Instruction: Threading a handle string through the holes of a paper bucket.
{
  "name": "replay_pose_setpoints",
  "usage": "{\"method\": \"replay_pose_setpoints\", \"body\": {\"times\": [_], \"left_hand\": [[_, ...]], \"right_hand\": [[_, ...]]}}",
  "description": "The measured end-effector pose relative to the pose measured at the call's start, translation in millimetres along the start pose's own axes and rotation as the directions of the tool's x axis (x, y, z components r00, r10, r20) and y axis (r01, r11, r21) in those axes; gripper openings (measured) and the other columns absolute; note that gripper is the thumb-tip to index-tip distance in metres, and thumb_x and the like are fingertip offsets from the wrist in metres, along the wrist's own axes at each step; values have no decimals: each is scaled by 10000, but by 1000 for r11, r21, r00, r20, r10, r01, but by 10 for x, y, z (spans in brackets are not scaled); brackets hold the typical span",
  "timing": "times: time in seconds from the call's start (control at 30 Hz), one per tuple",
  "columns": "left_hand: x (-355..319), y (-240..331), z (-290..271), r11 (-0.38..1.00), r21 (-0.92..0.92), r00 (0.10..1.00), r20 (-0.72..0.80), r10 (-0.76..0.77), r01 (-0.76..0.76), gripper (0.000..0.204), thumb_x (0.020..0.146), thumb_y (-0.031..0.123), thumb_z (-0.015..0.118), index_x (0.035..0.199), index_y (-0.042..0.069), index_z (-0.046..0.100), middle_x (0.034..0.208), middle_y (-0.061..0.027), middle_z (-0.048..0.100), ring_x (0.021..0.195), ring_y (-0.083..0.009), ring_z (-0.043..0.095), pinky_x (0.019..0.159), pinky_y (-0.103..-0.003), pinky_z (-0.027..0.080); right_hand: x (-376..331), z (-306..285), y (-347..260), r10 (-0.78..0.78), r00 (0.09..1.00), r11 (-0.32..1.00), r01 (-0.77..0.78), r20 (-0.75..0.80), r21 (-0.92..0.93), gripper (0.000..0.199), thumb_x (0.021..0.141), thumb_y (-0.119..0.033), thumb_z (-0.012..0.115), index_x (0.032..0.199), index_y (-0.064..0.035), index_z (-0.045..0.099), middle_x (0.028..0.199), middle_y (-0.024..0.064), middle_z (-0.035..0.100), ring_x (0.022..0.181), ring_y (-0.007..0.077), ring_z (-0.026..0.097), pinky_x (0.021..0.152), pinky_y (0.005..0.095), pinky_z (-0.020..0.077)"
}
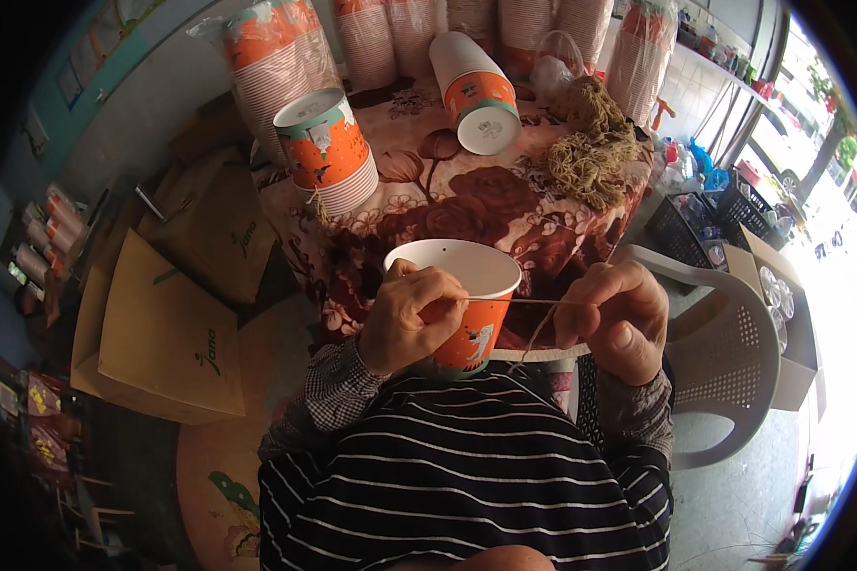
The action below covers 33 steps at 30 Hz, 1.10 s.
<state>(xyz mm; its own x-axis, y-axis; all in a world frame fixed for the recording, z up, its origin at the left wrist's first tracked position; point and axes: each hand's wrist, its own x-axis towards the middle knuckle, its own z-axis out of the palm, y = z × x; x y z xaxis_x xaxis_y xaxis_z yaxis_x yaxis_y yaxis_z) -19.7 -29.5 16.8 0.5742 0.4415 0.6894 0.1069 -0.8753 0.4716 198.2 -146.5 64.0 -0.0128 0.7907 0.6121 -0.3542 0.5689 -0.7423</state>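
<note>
An orange paper bucket (486,338) with a white inside stands between my lap and the table's near edge, its mouth facing up. A small dark hole shows high on its far wall. Across the near side of the rim runs a thin tan string (519,302), pulled straight between my two hands. My left hand (417,319) pinches one part of it beside the bucket's left side. Right of the bucket, my right hand (624,319) holds the string with bent fingers, and a loose end hangs below them.
On the flowered tablecloth (409,224) stand a stack of upturned orange buckets (328,152), a tipped stack (476,95) and a tangled heap of string (595,143). Wrapped bucket stacks (276,71) line the back. Cardboard boxes (176,333) sit at left, a plastic chair (719,357) at right.
</note>
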Motion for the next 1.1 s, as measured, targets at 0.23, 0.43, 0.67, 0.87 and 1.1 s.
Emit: {"method": "replay_pose_setpoints", "body": {"times": [0.23, 0.43, 0.67, 0.87, 1.1], "left_hand": [[43, -125, -120, 989, 145, 997, -74, 9, 2, 114, 854, 101, 657, 967, 103, 642, 867, -12, 672, 819, -175, 638, 974, -361, 338], [-6, -337, -450, 886, -427, 977, -26, -212, 181, 167, 947, 108, 579, 1092, 25, 575, 1008, -58, 634, 971, -120, 582, 913, -293, 435], [-53, -620, -430, 421, -906, 980, -36, -197, 52, 170, 945, 71, 548, 1114, 62, 529, 983, -69, 582, 1142, -225, 533, 983, -384, 426], [-20, -762, -288, 226, -974, 935, -80, -347, 1, 279, 962, 111, 549, 1232, 58, 503, 1127, -86, 594, 1158, -204, 536, 1029, -346, 407], [14, -691, -383, 789, -585, 837, -325, -441, 189, 193, 969, 104, 557, 1120, -13, 585, 1079, -47, 621, 1004, -94, 565, 907, -230, 421]], "right_hand": [[78, -273, -172, 144, 987, 989, -145, 77, 12, 269, 870, -176, 676, 979, 51, 579, 823, 125, 593, 629, 176, 614, 567, 257, 496], [238, -487, -28, 144, 971, 957, -88, 192, -275, 132, 873, 41, 623, 1004, 27, 637, 965, 93, 594, 833, 149, 598, 718, 253, 494], [274, -387, 202, 341, 900, 699, -50, 271, -714, 376, 799, -46, 729, 1163, -54, 636, 901, 50, 554, 812, 151, 553, 707, 269, 482], [255, -386, 338, 302, 888, 694, 44, 346, -719, 233, 773, -21, 730, 997, -64, 679, 891, 64, 560, 808, 182, 585, 658, 289, 486], [211, -258, 530, 55, 982, 389, 145, 180, -910, 136, 787, -44, 719, 910, -27, 661, 859, 111, 582, 741, 289, 619, 646, 349, 498]]}}
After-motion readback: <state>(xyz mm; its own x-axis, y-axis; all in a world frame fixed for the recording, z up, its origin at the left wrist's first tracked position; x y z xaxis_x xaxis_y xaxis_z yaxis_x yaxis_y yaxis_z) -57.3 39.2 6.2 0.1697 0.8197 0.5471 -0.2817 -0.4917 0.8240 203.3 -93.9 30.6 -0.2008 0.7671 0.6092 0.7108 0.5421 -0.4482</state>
